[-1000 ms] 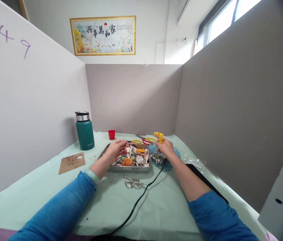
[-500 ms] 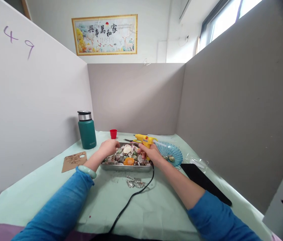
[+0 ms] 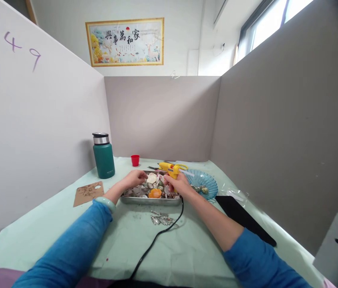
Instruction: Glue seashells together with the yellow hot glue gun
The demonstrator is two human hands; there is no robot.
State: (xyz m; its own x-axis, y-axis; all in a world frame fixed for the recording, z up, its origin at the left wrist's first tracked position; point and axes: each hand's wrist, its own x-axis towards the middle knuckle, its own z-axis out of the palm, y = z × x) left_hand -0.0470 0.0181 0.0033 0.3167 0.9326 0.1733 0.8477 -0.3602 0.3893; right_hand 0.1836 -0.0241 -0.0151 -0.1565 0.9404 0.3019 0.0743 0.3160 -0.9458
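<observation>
My right hand [image 3: 179, 185] is wrapped round the grip of a yellow hot glue gun [image 3: 173, 169], its nozzle pointing left over the tray's back right. A glue stick juts from its rear, and a black cord hangs below. My left hand [image 3: 135, 178] hovers over the left part of the metal tray [image 3: 151, 201], fingers curled together; what they pinch, if anything, is hidden. Seashells [image 3: 140, 190] of many kinds fill the tray, among them an orange scallop shell [image 3: 155, 193] near the front and a pale flat shell [image 3: 151, 178] behind.
A blue fluted dish [image 3: 212, 185] with some shells stands right of the tray. Metal clips [image 3: 161, 218] lie in front. Leftward are a brown card [image 3: 88, 193], a green bottle [image 3: 103, 160] and a red cup [image 3: 135, 161]. A black flat object [image 3: 243, 218] lies right; scissors [image 3: 154, 168] lie behind the tray.
My right hand has brought the glue gun left from the dish to the tray and turned its nozzle leftward. My left hand dipped to the tray's left side, then shifted slightly right.
</observation>
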